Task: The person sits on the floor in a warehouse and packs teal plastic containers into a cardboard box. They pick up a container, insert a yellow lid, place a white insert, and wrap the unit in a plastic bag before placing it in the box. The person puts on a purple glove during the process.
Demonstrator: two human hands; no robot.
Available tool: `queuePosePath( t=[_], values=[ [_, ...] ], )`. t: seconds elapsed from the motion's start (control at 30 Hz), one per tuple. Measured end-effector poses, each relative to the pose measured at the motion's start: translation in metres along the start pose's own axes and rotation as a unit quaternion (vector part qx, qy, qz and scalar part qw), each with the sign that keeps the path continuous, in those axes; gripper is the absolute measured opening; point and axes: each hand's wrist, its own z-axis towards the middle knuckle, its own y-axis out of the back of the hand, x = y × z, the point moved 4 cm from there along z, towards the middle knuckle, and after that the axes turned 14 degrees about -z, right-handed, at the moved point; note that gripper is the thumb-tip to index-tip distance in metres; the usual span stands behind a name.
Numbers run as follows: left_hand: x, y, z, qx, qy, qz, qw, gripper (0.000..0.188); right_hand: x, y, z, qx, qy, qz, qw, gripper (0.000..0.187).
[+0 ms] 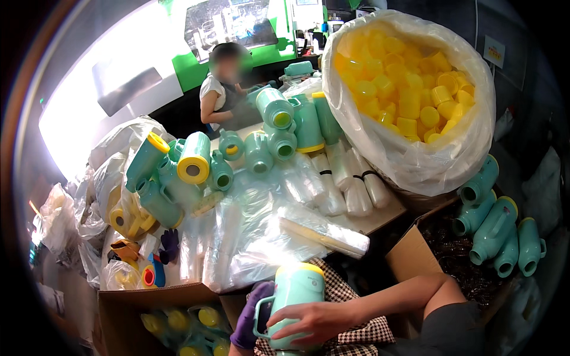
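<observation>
A teal jug (291, 289) with a yellow band at its upper end is held upright over my lap, its handle facing left. My left hand (252, 315), in a purple glove, grips it from the handle side; its fingertips are partly hidden behind the jug. My bare right hand (303, 323) wraps around the lower front with the fingers spread over the surface. Beyond the jug, clear plastic bags (249, 207) cover much of the table. A clear-wrapped roll (323, 234) lies across them.
Several teal jugs (259, 153) stand and lie at the table's back. A big bag of yellow caps (409, 101) rises at the back right. Cardboard boxes (160, 293) flank me; the right one has jugs (494, 230) beside it. A co-worker (222, 95) is across the table.
</observation>
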Motion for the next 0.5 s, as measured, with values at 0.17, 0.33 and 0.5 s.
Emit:
queuePosePath(
  t=[0.17,0.33,0.5],
  values=[
    [-0.021,0.004,-0.041,-0.147,0.168,0.039,0.974,0.086,-0.057,0.273,-0.023,-0.080,-0.111,-0.668,0.731,0.030],
    [-0.012,0.013,-0.030,-0.077,0.241,0.022,0.967,0.092,-0.121,0.488,-0.220,0.204,-0.671,-0.570,0.427,0.069],
    [0.001,0.019,-0.049,-0.156,-0.049,0.010,0.986,0.092,-0.211,0.451,-0.218,0.376,-0.708,-0.488,0.345,0.060]
  ],
)
